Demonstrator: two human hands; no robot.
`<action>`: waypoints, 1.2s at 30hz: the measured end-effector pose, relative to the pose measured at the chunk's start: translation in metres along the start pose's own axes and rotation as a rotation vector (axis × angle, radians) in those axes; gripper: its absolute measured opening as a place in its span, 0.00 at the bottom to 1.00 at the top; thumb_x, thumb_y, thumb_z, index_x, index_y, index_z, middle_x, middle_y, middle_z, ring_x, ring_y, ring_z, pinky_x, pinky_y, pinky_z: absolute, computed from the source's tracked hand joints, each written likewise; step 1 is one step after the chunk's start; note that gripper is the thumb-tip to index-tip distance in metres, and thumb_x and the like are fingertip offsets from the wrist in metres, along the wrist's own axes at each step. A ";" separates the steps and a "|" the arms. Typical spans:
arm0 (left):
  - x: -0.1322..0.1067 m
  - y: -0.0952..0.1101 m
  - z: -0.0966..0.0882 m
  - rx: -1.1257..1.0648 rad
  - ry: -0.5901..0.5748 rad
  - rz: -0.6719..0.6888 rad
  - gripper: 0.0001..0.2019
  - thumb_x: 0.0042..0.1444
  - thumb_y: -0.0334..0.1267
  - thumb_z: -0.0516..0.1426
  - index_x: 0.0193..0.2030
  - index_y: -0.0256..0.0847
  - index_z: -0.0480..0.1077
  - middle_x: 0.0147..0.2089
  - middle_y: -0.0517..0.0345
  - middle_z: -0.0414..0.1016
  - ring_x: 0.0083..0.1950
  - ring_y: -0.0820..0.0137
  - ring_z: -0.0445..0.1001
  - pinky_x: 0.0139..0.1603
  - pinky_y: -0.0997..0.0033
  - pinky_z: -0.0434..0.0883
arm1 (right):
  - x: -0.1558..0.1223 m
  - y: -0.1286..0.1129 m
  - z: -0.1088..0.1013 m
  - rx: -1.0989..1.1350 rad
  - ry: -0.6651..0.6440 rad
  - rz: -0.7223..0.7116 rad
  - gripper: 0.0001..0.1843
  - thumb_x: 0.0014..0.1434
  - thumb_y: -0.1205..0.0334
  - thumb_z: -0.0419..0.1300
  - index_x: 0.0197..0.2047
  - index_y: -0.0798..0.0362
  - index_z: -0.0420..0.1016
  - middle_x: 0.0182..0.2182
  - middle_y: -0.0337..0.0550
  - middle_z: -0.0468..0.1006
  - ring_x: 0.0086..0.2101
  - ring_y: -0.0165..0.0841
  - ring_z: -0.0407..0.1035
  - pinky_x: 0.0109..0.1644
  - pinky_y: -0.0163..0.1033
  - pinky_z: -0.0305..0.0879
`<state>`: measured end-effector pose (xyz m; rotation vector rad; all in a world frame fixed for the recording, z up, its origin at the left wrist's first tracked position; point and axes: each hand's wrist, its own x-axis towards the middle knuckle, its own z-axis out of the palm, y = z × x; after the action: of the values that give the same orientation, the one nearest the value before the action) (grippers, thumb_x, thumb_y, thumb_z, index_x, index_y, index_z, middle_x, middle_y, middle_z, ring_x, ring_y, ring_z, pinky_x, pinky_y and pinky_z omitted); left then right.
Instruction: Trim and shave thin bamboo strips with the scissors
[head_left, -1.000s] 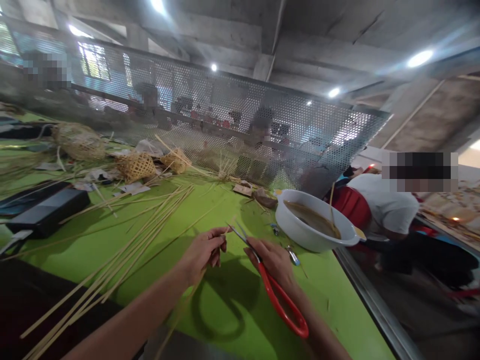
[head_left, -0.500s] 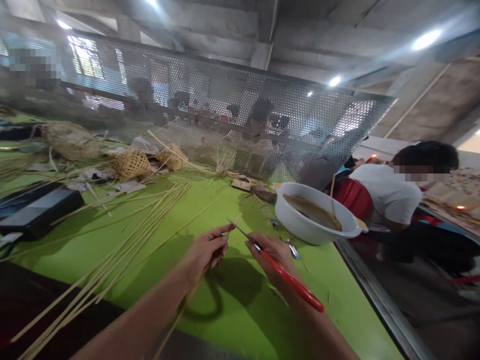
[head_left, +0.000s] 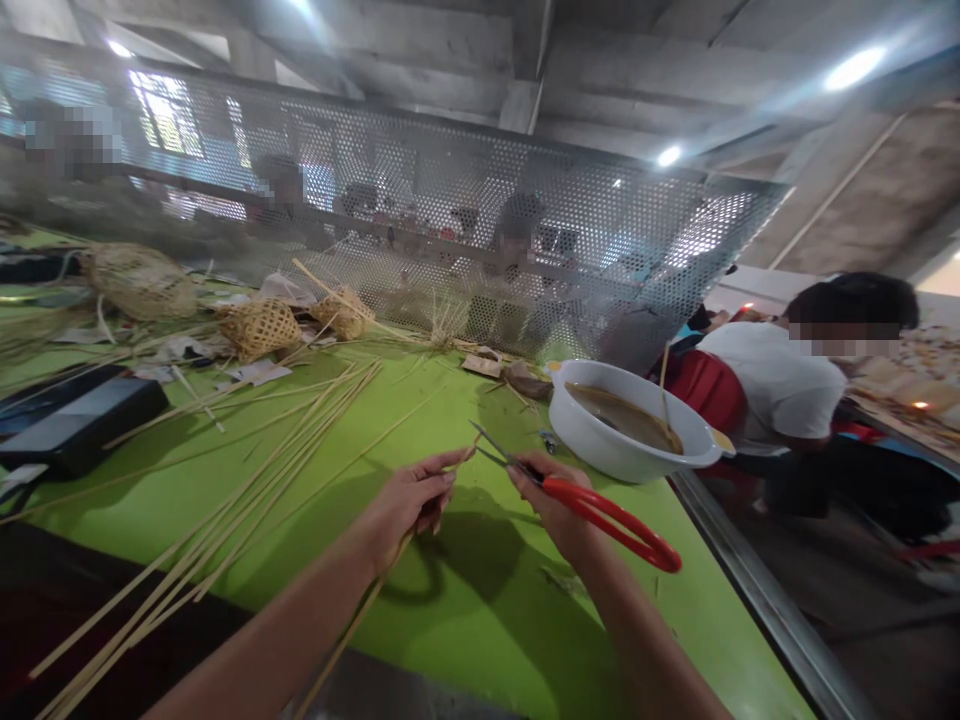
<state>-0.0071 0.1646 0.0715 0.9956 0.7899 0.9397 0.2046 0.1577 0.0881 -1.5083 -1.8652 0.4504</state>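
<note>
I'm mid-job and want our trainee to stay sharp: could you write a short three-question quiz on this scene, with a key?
1. Multiple choice: Which hand holds the red-handled scissors?
A) left
B) right
C) neither

2. True or false: The left hand is spread flat, holding nothing.

3. Short answer: What container stands to the right of the scissors, with a stick leaning in it?

Key:
1. B, the right hand.
2. False; the left hand grips a thin strip.
3. The white basin.
</note>
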 end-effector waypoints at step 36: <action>0.000 -0.003 -0.004 -0.160 -0.035 0.028 0.19 0.59 0.37 0.56 0.57 0.40 0.70 0.21 0.69 0.61 0.14 0.85 0.50 0.17 0.81 0.52 | -0.006 -0.011 0.000 -0.112 -0.082 0.000 0.15 0.60 0.49 0.53 0.29 0.49 0.72 0.21 0.33 0.71 0.24 0.29 0.63 0.27 0.33 0.52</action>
<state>-0.0097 0.1652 0.0676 0.8833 0.6620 0.9908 0.1967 0.1495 0.0935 -1.5848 -1.9830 0.4189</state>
